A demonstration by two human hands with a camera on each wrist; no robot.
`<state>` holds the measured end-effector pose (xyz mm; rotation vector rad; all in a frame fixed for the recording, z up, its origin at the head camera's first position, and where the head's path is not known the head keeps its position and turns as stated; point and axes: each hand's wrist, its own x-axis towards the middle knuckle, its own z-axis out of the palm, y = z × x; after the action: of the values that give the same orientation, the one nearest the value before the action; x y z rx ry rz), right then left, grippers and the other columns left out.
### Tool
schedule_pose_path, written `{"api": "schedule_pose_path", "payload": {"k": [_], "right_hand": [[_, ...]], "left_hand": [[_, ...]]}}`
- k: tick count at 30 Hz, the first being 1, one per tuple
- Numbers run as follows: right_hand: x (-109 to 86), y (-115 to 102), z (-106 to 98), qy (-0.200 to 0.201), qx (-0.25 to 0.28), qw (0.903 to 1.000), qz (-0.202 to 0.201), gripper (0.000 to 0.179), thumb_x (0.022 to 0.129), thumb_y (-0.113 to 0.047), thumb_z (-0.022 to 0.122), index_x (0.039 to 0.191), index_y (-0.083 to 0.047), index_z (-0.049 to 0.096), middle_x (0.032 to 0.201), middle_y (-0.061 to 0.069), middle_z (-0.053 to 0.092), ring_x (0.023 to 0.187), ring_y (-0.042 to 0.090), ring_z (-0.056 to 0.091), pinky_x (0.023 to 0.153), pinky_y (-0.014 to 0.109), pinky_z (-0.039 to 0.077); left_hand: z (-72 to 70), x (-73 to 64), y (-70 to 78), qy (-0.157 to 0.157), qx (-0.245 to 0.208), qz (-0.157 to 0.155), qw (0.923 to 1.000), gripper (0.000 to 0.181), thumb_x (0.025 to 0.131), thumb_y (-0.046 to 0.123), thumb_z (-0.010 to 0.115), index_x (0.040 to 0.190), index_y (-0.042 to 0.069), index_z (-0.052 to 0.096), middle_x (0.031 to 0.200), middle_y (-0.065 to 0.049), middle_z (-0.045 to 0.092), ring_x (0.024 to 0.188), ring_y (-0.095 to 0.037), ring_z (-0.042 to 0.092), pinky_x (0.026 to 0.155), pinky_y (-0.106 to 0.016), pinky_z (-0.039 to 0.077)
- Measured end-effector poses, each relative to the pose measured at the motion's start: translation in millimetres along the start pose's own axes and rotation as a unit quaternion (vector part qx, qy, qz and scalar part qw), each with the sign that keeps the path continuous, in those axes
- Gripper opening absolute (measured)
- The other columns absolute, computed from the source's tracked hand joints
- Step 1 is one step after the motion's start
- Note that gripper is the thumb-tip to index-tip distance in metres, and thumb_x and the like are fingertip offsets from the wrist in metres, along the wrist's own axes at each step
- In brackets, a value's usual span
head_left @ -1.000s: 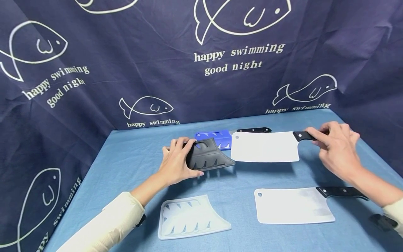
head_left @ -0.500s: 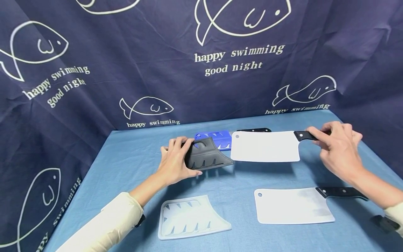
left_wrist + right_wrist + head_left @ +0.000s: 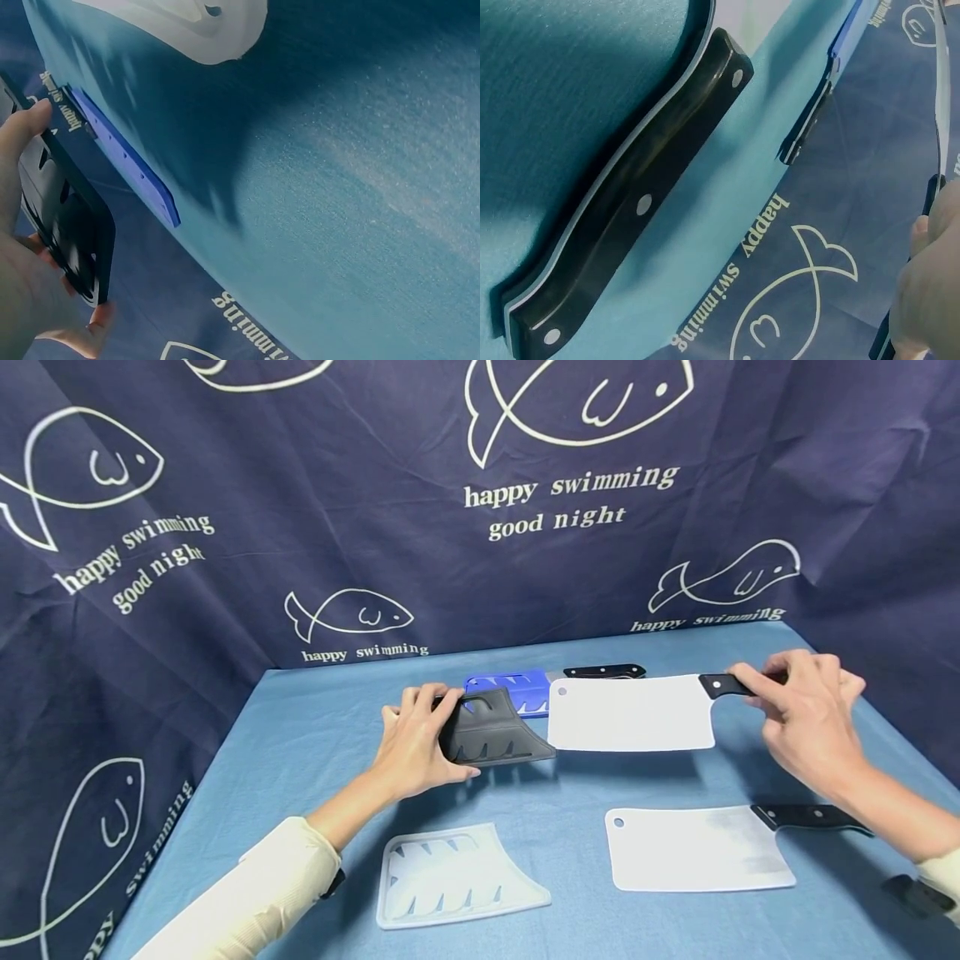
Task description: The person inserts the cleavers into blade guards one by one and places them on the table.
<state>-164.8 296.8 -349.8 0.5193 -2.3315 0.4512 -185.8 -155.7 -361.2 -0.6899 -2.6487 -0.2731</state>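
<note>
Above the worktop (image 3: 315,735), the left hand (image 3: 415,747) pinches the dark blade cover (image 3: 491,728) edge to edge between thumb and fingers, seemingly leaving its flared end free toward the cleaver (image 3: 630,714), whose handle (image 3: 725,685) the fingers of the right hand (image 3: 813,722) pinch, presumably for blade control.

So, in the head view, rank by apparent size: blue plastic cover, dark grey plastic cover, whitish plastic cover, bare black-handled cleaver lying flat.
Lying cleaver
Whitish cover
Grey cover
Blue cover
Last two: farther, partly hidden; true sizes unsure.
</note>
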Motion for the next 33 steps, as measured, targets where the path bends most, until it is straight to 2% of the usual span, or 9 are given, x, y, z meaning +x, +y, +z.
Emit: {"api": "schedule_pose_path", "payload": {"k": [5,14,21,27,33], "right_hand": [[-0.4,-6,1,-0.006,-0.008,0.9999,-0.01,0.05,0.07,0.014,0.058,0.11,-0.015,0.065,0.096,0.019,0.045,0.091,0.048,0.035,0.073,0.062,0.017],[4.3,-19,6,0.014,-0.012,0.9975,-0.068,0.042,0.076,0.008,0.06,0.112,-0.014,0.064,0.096,0.021,0.047,0.087,0.046,0.037,0.073,0.06,0.018],[6.8,-23,9,0.035,-0.015,0.9959,-0.082,0.044,0.074,0.008,0.061,0.111,-0.015,0.064,0.095,0.022,0.048,0.086,0.047,0.038,0.071,0.06,0.018],[7.9,-32,15,0.039,-0.017,0.994,-0.101,0.055,0.068,0.014,0.056,0.114,-0.015,0.062,0.098,0.025,0.049,0.088,0.05,0.04,0.073,0.064,0.021],[8.0,-36,17,0.041,-0.014,0.9947,-0.093,0.055,0.066,0.014,0.059,0.113,-0.016,0.063,0.098,0.023,0.049,0.089,0.048,0.04,0.073,0.062,0.023]], "left_hand": [[-1.0,2.5,5.8,0.0,-0.002,0.002,1.0,0.104,0.049,0.063,0.085,0.138,0.024,0.047,0.127,-0.003,0.045,0.109,-0.027,0.039,0.071,-0.047,0.032],[-0.2,7.2,15.9,-0.002,-0.006,0.029,0.9996,0.105,0.049,0.06,0.087,0.138,0.021,0.047,0.127,-0.004,0.045,0.106,-0.025,0.039,0.07,-0.045,0.03],[-1.0,7.1,18.6,0.002,-0.009,0.018,0.9998,0.105,0.045,0.055,0.09,0.136,0.02,0.049,0.127,-0.004,0.046,0.108,-0.026,0.039,0.07,-0.046,0.031],[-4.8,10.3,31.0,-0.003,-0.018,0.046,0.9988,0.107,0.046,0.052,0.09,0.138,0.017,0.048,0.129,-0.007,0.047,0.114,-0.03,0.039,0.076,-0.053,0.033],[-5.9,10.0,34.3,0.002,-0.02,0.037,0.9991,0.107,0.044,0.048,0.091,0.138,0.016,0.05,0.127,-0.007,0.046,0.116,-0.031,0.037,0.077,-0.054,0.032]]}}
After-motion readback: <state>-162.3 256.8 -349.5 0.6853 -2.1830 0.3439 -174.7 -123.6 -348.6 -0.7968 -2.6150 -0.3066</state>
